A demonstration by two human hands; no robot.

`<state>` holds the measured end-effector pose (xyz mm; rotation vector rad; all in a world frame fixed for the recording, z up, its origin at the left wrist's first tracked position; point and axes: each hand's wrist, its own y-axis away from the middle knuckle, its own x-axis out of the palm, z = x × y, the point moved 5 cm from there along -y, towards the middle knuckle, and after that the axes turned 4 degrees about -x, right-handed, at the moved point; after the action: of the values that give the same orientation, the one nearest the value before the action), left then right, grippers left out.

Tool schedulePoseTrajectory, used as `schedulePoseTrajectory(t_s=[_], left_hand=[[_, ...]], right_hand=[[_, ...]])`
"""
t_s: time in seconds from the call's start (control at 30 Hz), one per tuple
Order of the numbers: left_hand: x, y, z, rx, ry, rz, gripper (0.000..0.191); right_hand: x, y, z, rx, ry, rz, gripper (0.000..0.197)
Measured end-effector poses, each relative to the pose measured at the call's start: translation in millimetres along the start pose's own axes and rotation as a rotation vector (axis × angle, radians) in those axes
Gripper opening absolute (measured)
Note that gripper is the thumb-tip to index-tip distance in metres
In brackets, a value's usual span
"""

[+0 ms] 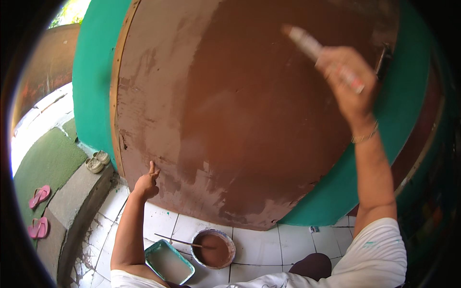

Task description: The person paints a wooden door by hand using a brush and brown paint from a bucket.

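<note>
My right hand (pixel 347 75) is closed around the handle of a paintbrush (pixel 304 41), blurred, its brown tip pointing up and left in front of the door panel. The wooden panel (pixel 230 118) is dark wet-looking brown in the middle and paler, patchy brown along its left side and bottom. Near the panel's lower left, my left hand (pixel 147 183) has its index finger extended against or just before the surface and holds nothing. A round bucket of brown paint (pixel 212 267) with a stick (pixel 173 239) across it stands on the floor below.
Beside the bucket lies a green-rimmed tray (pixel 191 275) of cloudy liquid. Green wall (pixel 93 86) flanks the panel. Left are a concrete step (pixel 72 201), pale clogs (pixel 95 163) and pink flip-flops (pixel 39 196). A door handle (pixel 383 61) is behind my right hand. White tiles (pixel 255 248) cover the floor.
</note>
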<state>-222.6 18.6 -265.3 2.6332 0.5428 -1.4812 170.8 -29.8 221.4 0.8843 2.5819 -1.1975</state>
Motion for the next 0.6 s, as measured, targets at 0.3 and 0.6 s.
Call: schedulePoseTrajectory(t_s=[0.3,0.6], left_hand=[[3,-6,-13,0.022,0.023,0.007,0.079],[-1,0,-13,0.025,0.013,-0.012,0.078]], right_hand=[[-16,-8,-96,-0.086,0.43,0.025,0.014],[57,130,95,0.254,-0.244,0.492,0.007]])
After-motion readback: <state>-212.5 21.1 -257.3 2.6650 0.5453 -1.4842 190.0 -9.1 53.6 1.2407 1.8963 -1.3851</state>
